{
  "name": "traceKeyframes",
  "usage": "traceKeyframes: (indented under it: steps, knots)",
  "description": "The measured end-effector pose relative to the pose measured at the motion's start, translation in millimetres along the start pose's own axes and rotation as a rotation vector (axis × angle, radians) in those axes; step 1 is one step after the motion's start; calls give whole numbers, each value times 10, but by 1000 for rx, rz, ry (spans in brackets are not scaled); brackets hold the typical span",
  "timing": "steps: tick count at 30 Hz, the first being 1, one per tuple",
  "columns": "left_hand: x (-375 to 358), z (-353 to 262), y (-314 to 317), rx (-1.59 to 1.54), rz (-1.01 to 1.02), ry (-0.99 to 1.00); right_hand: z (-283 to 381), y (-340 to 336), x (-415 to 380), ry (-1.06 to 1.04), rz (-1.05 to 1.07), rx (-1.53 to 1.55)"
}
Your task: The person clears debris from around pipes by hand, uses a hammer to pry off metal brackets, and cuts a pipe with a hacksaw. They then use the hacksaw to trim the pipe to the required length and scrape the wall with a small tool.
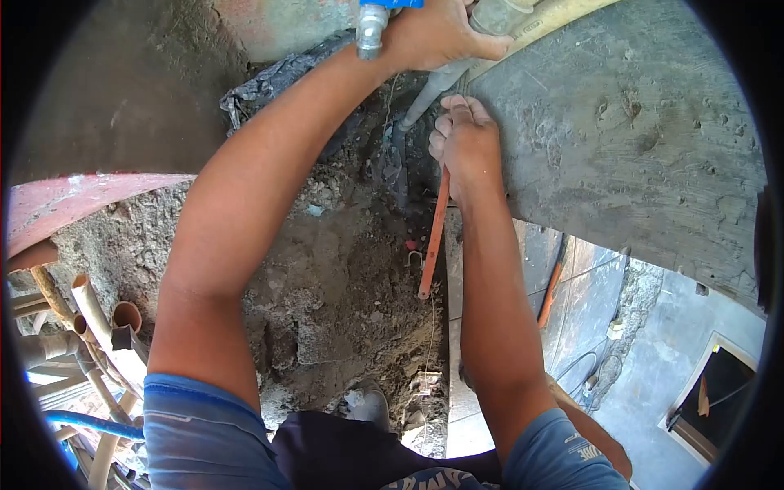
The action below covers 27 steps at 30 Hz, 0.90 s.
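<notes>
My left hand [437,37] is at the top against a pale plastic pipe [555,20], with its thumb laid across it and its other fingers partly out of sight. Below it, my right hand [467,139] is closed around the upper end of an orange hacksaw blade [435,233]. The blade's free end, with a small hole in it, points down. Just left of my right knuckles, a narrower grey pipe [420,106] runs down to the soil. A metal pipe fitting [371,33] with a blue part hangs over my left wrist.
A rough cement wall [604,139] rises close on the right, with broken ground [318,269] below. Crumpled black plastic [273,86] lies beyond my left forearm. Pipes and poles [94,327] are piled at left. A long orange-handled object [552,286] lies at right.
</notes>
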<state>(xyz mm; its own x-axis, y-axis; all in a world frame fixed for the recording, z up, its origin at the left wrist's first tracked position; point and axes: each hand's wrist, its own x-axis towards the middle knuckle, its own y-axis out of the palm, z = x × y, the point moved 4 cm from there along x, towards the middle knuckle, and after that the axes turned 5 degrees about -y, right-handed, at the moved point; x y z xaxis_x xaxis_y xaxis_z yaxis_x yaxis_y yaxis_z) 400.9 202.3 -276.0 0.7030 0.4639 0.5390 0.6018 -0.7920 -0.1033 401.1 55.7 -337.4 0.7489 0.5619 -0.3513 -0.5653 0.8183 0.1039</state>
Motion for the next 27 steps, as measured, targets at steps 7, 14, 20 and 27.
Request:
traceKeyframes:
  steps: [7,14,20,27]
  knots:
    - [-37,-59,-27,74,-1,-53,56,-256,-196,306,191,234]
    - [-52,-148,-27,158,-4,-114,-233,-246,-122,-57,68,26]
    - [-80,-69,-42,107,83,-212,90,-238,-247,274,115,219]
    - [-52,-136,8,101,47,-183,-119,-178,-284,140,154,249]
